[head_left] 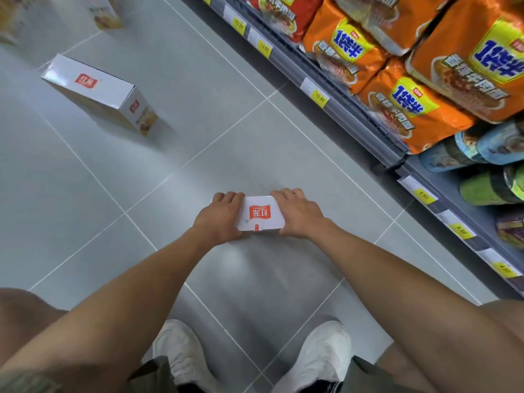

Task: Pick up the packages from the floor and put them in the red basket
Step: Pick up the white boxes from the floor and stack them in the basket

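A white package (259, 214) with a red logo stands on the grey tiled floor in front of my feet. My left hand (219, 215) grips its left side and my right hand (297, 214) grips its right side, fingers curled over the far edge. A second white package (99, 93) lies on the floor at the upper left. A third package (105, 11) stands at the top left, cut off by the frame edge. The red basket is not in view.
A store shelf (354, 114) runs along the right, with orange noodle bags (411, 106), cup noodles (487, 188) and yellow price tags. My white shoes (181, 353) stand on the floor (198, 123) below the package. More boxes show blurred at the top left corner.
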`<act>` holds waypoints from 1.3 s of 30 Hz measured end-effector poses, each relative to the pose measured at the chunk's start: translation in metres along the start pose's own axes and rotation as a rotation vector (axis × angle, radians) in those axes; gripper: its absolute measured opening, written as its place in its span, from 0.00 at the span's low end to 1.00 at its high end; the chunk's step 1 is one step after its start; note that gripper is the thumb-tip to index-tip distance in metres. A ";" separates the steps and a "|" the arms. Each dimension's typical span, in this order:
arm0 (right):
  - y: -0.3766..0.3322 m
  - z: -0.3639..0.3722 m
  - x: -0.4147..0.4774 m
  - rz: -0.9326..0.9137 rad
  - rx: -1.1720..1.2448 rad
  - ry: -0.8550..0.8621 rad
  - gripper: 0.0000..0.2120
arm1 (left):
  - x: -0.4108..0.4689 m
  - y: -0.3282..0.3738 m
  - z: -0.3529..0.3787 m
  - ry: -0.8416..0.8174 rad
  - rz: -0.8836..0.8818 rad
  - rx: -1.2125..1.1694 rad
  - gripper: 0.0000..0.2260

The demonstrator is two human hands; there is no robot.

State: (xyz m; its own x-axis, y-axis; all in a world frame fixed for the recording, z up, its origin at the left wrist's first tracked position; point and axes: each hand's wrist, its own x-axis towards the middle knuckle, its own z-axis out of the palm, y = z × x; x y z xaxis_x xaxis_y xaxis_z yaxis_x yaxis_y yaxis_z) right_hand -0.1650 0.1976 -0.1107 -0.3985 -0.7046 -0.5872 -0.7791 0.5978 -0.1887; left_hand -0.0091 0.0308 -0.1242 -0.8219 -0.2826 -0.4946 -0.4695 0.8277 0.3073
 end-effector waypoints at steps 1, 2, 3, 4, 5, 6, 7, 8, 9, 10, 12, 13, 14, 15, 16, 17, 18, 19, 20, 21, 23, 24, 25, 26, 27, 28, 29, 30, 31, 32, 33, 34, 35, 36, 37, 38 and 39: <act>0.000 -0.002 0.000 0.000 0.005 -0.004 0.43 | -0.001 0.000 -0.002 -0.003 -0.003 -0.001 0.42; -0.001 -0.004 -0.001 0.002 0.009 -0.008 0.42 | -0.003 0.001 -0.005 -0.007 -0.006 -0.003 0.42; -0.002 -0.008 -0.004 0.002 0.009 -0.009 0.41 | -0.006 0.003 -0.010 -0.006 -0.007 -0.001 0.42; -0.004 -0.013 -0.007 0.001 0.008 -0.007 0.40 | -0.010 0.005 -0.017 -0.004 -0.006 0.001 0.42; -0.007 -0.021 -0.012 -0.002 0.010 -0.001 0.40 | -0.016 0.007 -0.026 -0.002 -0.007 0.003 0.42; -0.011 -0.032 -0.019 -0.005 0.018 0.001 0.40 | -0.024 0.011 -0.039 -0.003 -0.010 -0.001 0.42; -0.016 -0.044 -0.027 -0.009 0.026 -0.001 0.40 | -0.033 0.014 -0.053 -0.006 -0.012 -0.005 0.41; -0.022 -0.059 -0.038 -0.013 0.032 -0.006 0.41 | -0.043 0.018 -0.070 -0.009 -0.014 -0.003 0.41; -0.028 -0.072 -0.047 -0.018 0.033 -0.012 0.41 | -0.054 0.022 -0.084 -0.014 -0.016 0.002 0.41; -0.033 -0.087 -0.058 -0.023 0.030 -0.014 0.41 | -0.064 0.026 -0.100 -0.016 -0.019 0.006 0.41; -0.047 -0.123 -0.082 -0.030 0.028 -0.011 0.42 | -0.090 0.036 -0.139 -0.016 -0.029 0.009 0.40; -0.054 -0.143 -0.095 -0.035 0.027 -0.009 0.41 | -0.104 0.041 -0.160 -0.014 -0.033 0.010 0.41; -0.061 -0.164 -0.108 -0.041 0.023 -0.010 0.41 | -0.118 0.046 -0.181 -0.011 -0.034 0.012 0.41; -0.070 -0.188 -0.122 -0.052 0.018 -0.010 0.41 | -0.133 0.051 -0.205 -0.003 -0.037 0.013 0.41; -0.078 -0.213 -0.138 -0.061 0.016 -0.009 0.41 | -0.149 0.056 -0.231 0.005 -0.038 0.013 0.42; -0.086 -0.236 -0.152 -0.066 0.015 -0.008 0.41 | -0.165 0.062 -0.255 0.011 -0.037 0.014 0.42; -0.096 -0.261 -0.169 -0.074 0.015 -0.001 0.41 | -0.181 0.067 -0.282 0.022 -0.034 0.016 0.42; -0.104 -0.283 -0.183 -0.080 0.011 0.007 0.41 | -0.196 0.072 -0.305 0.032 -0.032 0.018 0.42; -0.113 -0.308 -0.199 -0.088 0.006 0.018 0.41 | -0.212 0.078 -0.333 0.045 -0.029 0.018 0.42; -0.122 -0.334 -0.216 -0.096 0.001 0.020 0.41 | -0.230 0.085 -0.361 0.055 -0.028 0.016 0.42; -0.140 -0.393 -0.254 -0.115 -0.015 0.036 0.42 | -0.267 0.099 -0.421 0.078 -0.021 0.021 0.42; -0.148 -0.418 -0.271 -0.126 -0.020 0.045 0.43 | -0.283 0.106 -0.446 0.082 -0.015 0.019 0.42; -0.156 -0.446 -0.290 -0.137 -0.023 0.056 0.43 | -0.301 0.114 -0.475 0.087 -0.007 0.017 0.43; -0.163 -0.471 -0.309 -0.148 -0.028 0.063 0.43 | -0.317 0.122 -0.502 0.098 0.001 0.018 0.43; -0.168 -0.493 -0.324 -0.159 -0.035 0.069 0.43 | -0.331 0.128 -0.524 0.108 0.006 0.028 0.42; -0.173 -0.514 -0.341 -0.166 -0.042 0.075 0.43 | -0.345 0.135 -0.546 0.121 0.014 0.034 0.42; -0.177 -0.532 -0.354 -0.172 -0.050 0.082 0.44 | -0.356 0.142 -0.565 0.123 0.017 0.036 0.42; -0.180 -0.547 -0.365 -0.182 -0.062 0.090 0.44 | -0.364 0.147 -0.581 0.124 0.018 0.041 0.42; -0.182 -0.561 -0.375 -0.197 -0.069 0.096 0.44 | -0.371 0.152 -0.595 0.123 0.020 0.046 0.42; -0.183 -0.572 -0.381 -0.203 -0.073 0.096 0.43 | -0.374 0.156 -0.607 0.115 0.019 0.051 0.42; -0.182 -0.581 -0.386 -0.207 -0.085 0.095 0.41 | -0.377 0.160 -0.615 0.110 0.018 0.052 0.41; -0.180 -0.590 -0.393 -0.205 -0.100 0.102 0.39 | -0.379 0.167 -0.623 0.121 0.023 0.059 0.41; -0.175 -0.598 -0.399 -0.204 -0.108 0.110 0.39 | -0.380 0.175 -0.630 0.129 0.029 0.069 0.41; -0.171 -0.603 -0.403 -0.205 -0.102 0.111 0.39 | -0.381 0.181 -0.634 0.126 0.029 0.071 0.41; -0.165 -0.608 -0.407 -0.206 -0.096 0.121 0.40 | -0.380 0.189 -0.639 0.126 0.032 0.075 0.42; -0.158 -0.611 -0.413 -0.202 -0.091 0.128 0.41 | -0.379 0.197 -0.642 0.125 0.039 0.082 0.42; -0.153 -0.613 -0.418 -0.197 -0.086 0.138 0.41 | -0.377 0.203 -0.645 0.120 0.045 0.090 0.42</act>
State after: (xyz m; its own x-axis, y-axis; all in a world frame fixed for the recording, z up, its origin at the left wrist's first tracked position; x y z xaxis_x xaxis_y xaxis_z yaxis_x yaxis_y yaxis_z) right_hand -0.1756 0.1664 0.6459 -0.2923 -0.8534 -0.4315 -0.8842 0.4131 -0.2180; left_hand -0.0026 -0.0069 0.6496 -0.8766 -0.2954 -0.3798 -0.4047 0.8797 0.2498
